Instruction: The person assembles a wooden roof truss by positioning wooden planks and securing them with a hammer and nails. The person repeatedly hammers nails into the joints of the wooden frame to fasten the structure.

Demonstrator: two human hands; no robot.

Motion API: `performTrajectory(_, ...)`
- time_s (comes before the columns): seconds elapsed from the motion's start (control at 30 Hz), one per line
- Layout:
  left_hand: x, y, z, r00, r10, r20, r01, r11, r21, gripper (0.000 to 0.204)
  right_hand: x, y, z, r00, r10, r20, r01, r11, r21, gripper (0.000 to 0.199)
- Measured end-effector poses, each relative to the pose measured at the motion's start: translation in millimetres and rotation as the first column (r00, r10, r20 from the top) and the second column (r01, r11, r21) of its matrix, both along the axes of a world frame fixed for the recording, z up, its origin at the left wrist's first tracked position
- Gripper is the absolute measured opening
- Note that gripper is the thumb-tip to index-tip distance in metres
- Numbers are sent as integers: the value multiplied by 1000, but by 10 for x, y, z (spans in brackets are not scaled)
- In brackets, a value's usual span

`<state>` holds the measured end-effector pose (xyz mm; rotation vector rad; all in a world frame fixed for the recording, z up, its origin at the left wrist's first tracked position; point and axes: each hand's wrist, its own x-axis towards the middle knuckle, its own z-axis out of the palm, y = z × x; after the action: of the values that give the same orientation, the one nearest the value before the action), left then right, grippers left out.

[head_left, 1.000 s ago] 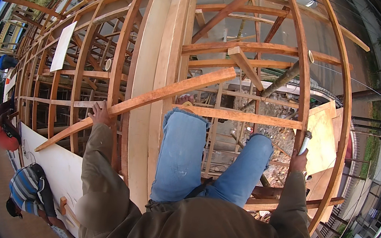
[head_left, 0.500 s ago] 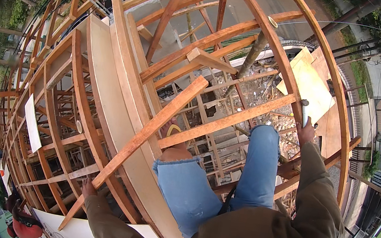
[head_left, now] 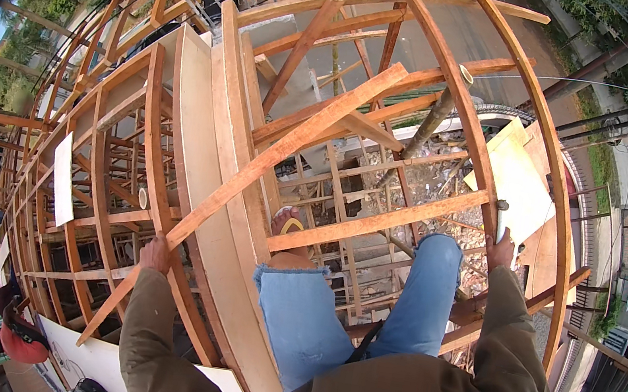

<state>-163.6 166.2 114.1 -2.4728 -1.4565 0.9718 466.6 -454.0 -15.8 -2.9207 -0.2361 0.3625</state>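
Observation:
My left hand [head_left: 156,254] is closed round the lower part of a long reddish wooden beam [head_left: 287,158]. The beam slants up to the right, over a pale boxed timber ledge [head_left: 211,101]. On the right, my right hand [head_left: 499,252] is closed on what looks like a hammer [head_left: 501,221], with a pale handle and a dark end pointing up. That hand rests by an upright curved rib [head_left: 468,97]. Between my hands, a crosspiece [head_left: 383,219] runs from the ledge to this rib, just beyond my knees. My sandalled foot [head_left: 288,224] is beside the ledge.
Open timber framing with gaps surrounds me, and rubble [head_left: 447,163] lies far below. Plywood sheets [head_left: 520,189] lie at right. A rounded pole [head_left: 428,124] stands beyond the crosspiece. A person in red [head_left: 24,344] is at lower left. Cables run at far right.
My left hand has risen and carried the slanted beam up and away, so its upper end reaches farther right and over the far framing. The right hand stays by the rib. The view has shifted slightly.

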Motion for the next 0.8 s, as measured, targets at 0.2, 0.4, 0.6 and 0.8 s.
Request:
performTrajectory(0.2, 1227, 342, 212, 972, -121, 203, 99, 988, 118, 23, 22, -68, -168, 995, 53, 84, -51, 998, -24, 62)
performTrajectory(0.4, 2178, 447, 268, 916, -133, 378, 79, 985, 154, 25, 54, -165, -300, 980, 120, 157, -119, 993, -13, 65)
performTrajectory(0.6, 2434, 54, -26, 839, -139, 526, 193, 980, -50, 49, 85, -147, -306, 980, 160, 116, -166, 985, 45, 65)
performTrajectory(0.8, 1662, -165, -284, 852, -117, 511, 87, 993, 82, 97, 76, -177, -311, 977, 176, 118, -188, 977, 96, 69)
